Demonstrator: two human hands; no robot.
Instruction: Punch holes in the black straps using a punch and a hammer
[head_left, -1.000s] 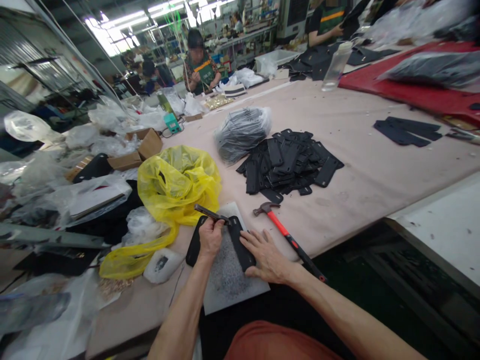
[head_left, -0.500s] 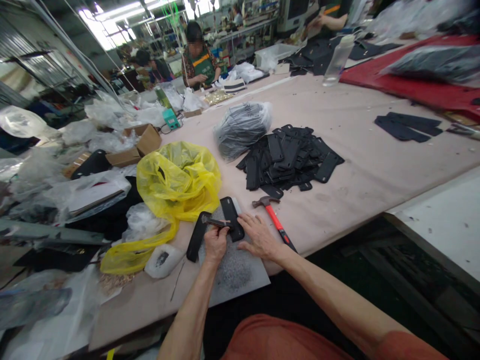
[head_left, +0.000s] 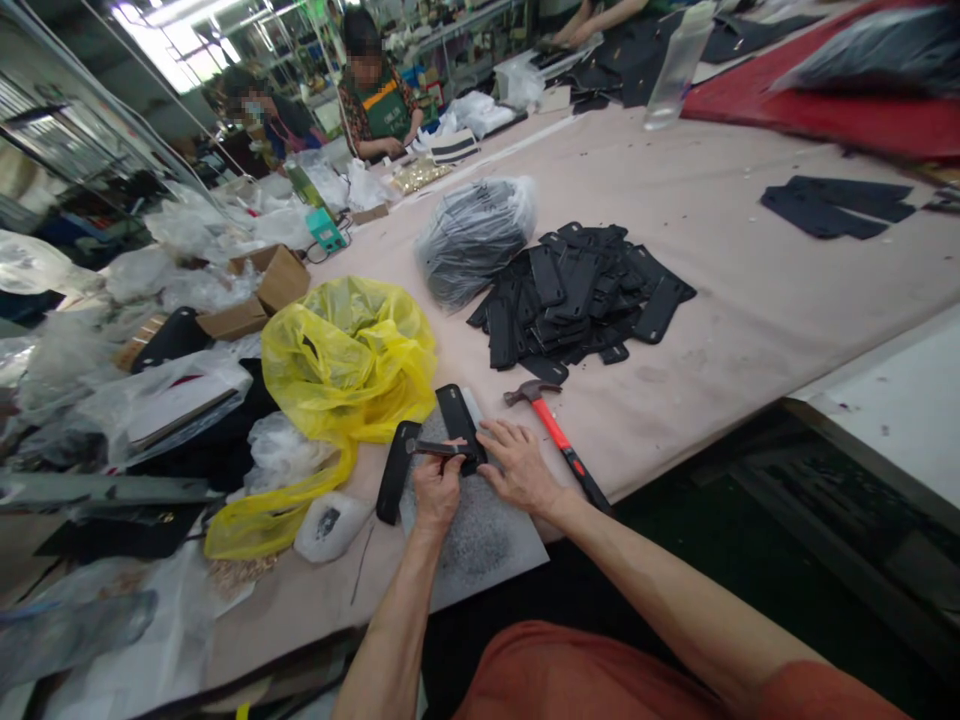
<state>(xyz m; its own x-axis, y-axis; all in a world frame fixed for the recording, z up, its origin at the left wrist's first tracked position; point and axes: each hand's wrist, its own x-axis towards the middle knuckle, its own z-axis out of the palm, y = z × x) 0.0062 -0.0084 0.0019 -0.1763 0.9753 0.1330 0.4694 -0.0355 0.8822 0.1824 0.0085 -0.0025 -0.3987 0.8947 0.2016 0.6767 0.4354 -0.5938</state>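
My left hand (head_left: 437, 492) is closed around a dark metal hand tool with a rounded end (head_left: 431, 447), which lies across a black oblong piece (head_left: 454, 412) with a slot near its end. My right hand (head_left: 519, 468) lies beside that piece with fingers spread, the fingertips at its right edge. Under both is a grey, speckled board (head_left: 480, 555). A second black piece (head_left: 395, 478) lies left of the tool. To the right of my right hand rests a claw hammer (head_left: 556, 430) with a red and black handle.
A heap of black pieces (head_left: 577, 290) lies beyond the hammer, beside a filled clear bag (head_left: 476, 240). A yellow plastic bag (head_left: 352, 350) and a white lump (head_left: 330, 527) sit to the left. A clear bottle (head_left: 675, 75) stands far back. A co-worker (head_left: 379, 100) sits across the table.
The camera view has shifted slightly. My left hand and the metal tool have moved a little towards the near end of the black piece. My right hand stays beside it, fingers still spread.
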